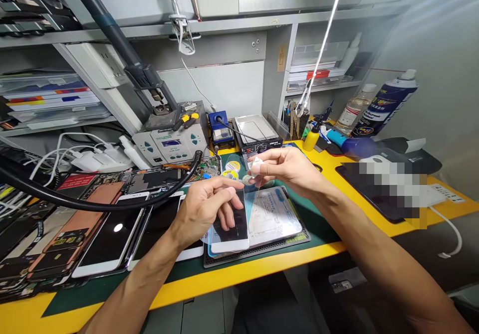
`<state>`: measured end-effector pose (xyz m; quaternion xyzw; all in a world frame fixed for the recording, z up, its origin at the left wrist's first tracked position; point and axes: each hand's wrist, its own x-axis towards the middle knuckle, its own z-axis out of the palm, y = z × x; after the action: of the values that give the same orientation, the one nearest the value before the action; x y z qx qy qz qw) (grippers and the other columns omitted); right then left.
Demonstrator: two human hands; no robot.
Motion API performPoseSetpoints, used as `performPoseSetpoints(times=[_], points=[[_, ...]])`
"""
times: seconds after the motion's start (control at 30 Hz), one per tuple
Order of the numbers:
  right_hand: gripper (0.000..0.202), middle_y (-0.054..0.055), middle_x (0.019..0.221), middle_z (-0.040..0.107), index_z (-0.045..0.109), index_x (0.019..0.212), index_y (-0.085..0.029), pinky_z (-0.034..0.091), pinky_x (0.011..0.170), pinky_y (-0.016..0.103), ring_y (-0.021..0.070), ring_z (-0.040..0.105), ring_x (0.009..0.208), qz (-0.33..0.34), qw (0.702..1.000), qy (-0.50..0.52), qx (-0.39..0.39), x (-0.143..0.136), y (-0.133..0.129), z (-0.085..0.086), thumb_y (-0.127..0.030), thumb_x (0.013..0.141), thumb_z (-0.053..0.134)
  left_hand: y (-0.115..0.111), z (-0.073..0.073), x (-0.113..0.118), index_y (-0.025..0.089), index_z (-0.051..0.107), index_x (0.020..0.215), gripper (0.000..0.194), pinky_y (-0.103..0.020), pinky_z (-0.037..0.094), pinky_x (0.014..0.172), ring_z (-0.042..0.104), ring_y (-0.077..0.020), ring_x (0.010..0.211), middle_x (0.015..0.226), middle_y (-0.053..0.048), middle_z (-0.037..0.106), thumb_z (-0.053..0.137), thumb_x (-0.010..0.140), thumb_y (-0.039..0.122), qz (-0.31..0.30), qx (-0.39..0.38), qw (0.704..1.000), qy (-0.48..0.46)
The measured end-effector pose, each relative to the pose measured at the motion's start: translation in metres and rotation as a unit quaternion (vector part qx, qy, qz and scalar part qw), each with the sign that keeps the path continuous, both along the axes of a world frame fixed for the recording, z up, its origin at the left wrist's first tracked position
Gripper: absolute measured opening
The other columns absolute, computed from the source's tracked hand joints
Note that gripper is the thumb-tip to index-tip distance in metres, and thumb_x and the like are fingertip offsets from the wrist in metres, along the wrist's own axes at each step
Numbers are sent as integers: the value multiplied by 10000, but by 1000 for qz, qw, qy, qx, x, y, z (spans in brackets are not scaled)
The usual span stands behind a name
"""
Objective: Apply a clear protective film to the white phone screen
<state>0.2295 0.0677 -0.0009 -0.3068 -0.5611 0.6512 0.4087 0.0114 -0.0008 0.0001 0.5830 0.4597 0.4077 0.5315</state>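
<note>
My left hand [213,204] hovers over a white-framed phone [234,239], its thumb and fingers pinched at the edge of a thin clear sheet [257,195]. The sheet is see-through, so its outline is hard to follow. In my right hand [286,167] a crumpled white wipe [256,164] is gripped between thumb and fingers, close against the sheet's upper part. Below, the phone lies screen up on a silvery printed pad [277,219], partly covered by my left hand. Under the pad is a dark perforated tray [258,254].
More white-framed phones [112,239] and opened phone parts [71,229] cover the left side. A black hose [112,207] arches over them. Behind stand a grey control unit [168,144] and a flat heating plate [256,127]. At right are a spray can [385,104] and a dark tablet-like slab [370,194].
</note>
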Motion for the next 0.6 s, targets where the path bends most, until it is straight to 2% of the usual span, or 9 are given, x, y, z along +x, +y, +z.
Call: performPoseSetpoints(times=[0.27,0.4,0.6], points=[[275,59,728,775,789,821,-155,636,663,324,220,760,676,-41,999,5,-10,3,3,3,-335,663,925,1,-3,-1,97,715,1025,250,-248,510,398,653,-152,443,733,-41,726,626,893,290,4,-6,1000,-15],[309,85,768,781,784,839,-144,633,654,318,232,766,698,-92,996,15,-6,8,7,4,-346,660,936,1,-5,-4,107,723,1028,229,-260,519,394,660,-164,451,733,-39,727,621,899,266,15,8,1000,-20],[343,34,688,729,802,856,-148,576,561,267,183,719,606,-163,985,-16,59,6,6,4,-444,711,896,0,-5,-3,102,716,1081,272,-265,563,432,702,-182,529,789,-67,757,639,916,304,34,21,999,-22]])
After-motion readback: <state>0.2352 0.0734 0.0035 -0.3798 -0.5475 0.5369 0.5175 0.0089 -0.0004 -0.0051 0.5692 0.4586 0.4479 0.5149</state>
